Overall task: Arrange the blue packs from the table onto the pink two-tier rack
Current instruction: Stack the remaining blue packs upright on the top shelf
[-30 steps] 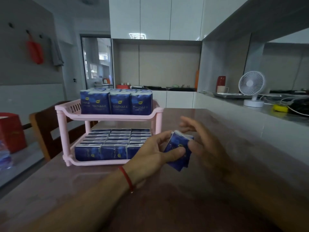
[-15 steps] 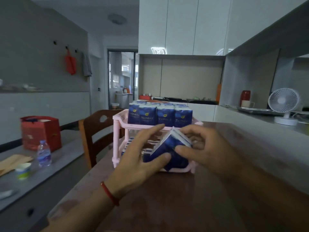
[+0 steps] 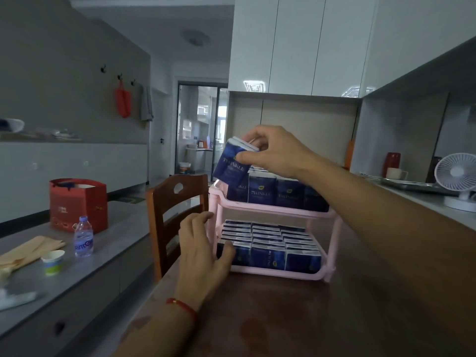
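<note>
The pink two-tier rack (image 3: 273,210) stands on the brown table (image 3: 283,318). Both tiers are filled with several blue packs, upright on the upper tier (image 3: 262,193) and in rows on the lower tier (image 3: 268,243). My right hand (image 3: 273,150) pinches two blue packs (image 3: 233,163) by their tops, holding them tilted above the upper tier's left end. My left hand (image 3: 203,246) rests with spread fingers against the rack's left post and the front-left pack of the lower tier.
A wooden chair (image 3: 177,199) stands left of the rack. A grey counter at left carries a red box (image 3: 77,203), a water bottle (image 3: 83,237) and a small cup (image 3: 52,261). A white fan (image 3: 457,180) and red container (image 3: 392,163) sit at right.
My right hand has lifted the packs from in front of the rack to above the upper tier's left end. My left hand let go of them and moved to the rack's left side.
</note>
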Demonstrator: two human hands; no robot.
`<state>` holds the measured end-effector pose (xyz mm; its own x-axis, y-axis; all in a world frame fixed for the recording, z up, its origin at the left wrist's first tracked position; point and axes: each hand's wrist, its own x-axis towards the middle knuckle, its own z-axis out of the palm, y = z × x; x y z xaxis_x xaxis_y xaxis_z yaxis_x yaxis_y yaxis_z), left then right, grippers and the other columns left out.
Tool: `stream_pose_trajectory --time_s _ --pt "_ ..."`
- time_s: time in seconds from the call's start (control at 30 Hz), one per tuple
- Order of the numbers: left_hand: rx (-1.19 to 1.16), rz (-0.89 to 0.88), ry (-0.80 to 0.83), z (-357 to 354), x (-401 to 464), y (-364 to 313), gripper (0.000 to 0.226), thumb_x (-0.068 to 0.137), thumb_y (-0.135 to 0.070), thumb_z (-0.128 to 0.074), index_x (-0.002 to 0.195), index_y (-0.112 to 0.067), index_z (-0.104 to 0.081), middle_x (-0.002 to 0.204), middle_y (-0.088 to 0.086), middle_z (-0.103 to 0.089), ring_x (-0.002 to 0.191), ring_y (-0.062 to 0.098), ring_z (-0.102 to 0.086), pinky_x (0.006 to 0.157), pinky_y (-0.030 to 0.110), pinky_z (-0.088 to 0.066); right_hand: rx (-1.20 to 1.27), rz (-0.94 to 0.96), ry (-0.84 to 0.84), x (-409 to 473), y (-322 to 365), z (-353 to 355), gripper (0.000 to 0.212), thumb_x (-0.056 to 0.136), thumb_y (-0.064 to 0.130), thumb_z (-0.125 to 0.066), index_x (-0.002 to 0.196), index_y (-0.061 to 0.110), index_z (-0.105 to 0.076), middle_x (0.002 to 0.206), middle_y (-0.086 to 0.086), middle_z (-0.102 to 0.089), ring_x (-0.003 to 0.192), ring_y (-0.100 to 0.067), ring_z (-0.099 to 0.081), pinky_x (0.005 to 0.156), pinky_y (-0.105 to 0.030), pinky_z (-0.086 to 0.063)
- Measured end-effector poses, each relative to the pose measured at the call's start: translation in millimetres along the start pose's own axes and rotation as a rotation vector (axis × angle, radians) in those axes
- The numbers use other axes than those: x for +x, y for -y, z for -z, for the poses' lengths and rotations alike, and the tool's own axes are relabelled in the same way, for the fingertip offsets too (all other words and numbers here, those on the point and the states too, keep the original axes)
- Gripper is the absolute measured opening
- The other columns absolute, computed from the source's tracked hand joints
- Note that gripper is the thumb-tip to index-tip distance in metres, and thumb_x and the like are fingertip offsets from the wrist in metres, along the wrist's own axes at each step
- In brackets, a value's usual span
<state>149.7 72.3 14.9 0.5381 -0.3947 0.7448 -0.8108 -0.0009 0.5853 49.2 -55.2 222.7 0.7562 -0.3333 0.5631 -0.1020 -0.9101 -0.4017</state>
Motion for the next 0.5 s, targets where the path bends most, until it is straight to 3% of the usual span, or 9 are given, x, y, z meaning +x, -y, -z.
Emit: stream_pose_trajectory --time_s 0.17,0.3,0.4,0.5 --pt "-0.005 -0.005 -0.002 -1 0 -2 0.063 0.077 -0.05 -0.056 0.13 -0.019 -0.042 0.128 -0.002 -0.039 0.118 0.012 -0.042 0.097 0.031 -0.047 -0.064 -0.053 0.075 9 -16 -11 0.035 0.08 0.038 -0.077 0.111 0.029 -0.063 0.109 0.002 -0.069 0.095 -0.018 -0.066 0.083 -0.036 -0.057" --pt "0.023 -0.043 -0.008 -4 0 0 0.059 0.08 -0.027 -0.073 0.13 -0.016 -0.044 0.126 -0.006 -0.037 0.116 0.008 -0.039 0.094 0.02 -0.037 -0.094 -0.057 0.095 11 -21 -14 0.036 0.082 0.035 -0.074 0.116 0.029 -0.062 0.114 0.002 -0.067 0.1 -0.017 -0.064 0.08 -0.032 -0.054" --pt "0.032 -0.04 -0.013 -5 0 0 0.058 0.08 -0.025 -0.074 0.129 -0.016 -0.044 0.123 -0.009 -0.034 0.115 0.007 -0.038 0.093 0.019 -0.036 -0.142 -0.048 0.143 14 -21 -14 0.04 0.083 0.034 -0.074 0.121 0.028 -0.062 0.117 0.003 -0.064 0.102 -0.015 -0.06 0.077 -0.027 -0.05" --pt "0.032 -0.035 -0.015 -6 -1 -1 0.058 0.08 -0.025 -0.074 0.129 -0.016 -0.045 0.125 -0.005 -0.037 0.116 0.008 -0.039 0.094 0.021 -0.038 -0.202 -0.044 0.238 17 -21 -16 0.042 0.084 0.034 -0.072 0.124 0.027 -0.064 0.125 0.003 -0.064 0.109 -0.016 -0.06 0.087 -0.031 -0.05"
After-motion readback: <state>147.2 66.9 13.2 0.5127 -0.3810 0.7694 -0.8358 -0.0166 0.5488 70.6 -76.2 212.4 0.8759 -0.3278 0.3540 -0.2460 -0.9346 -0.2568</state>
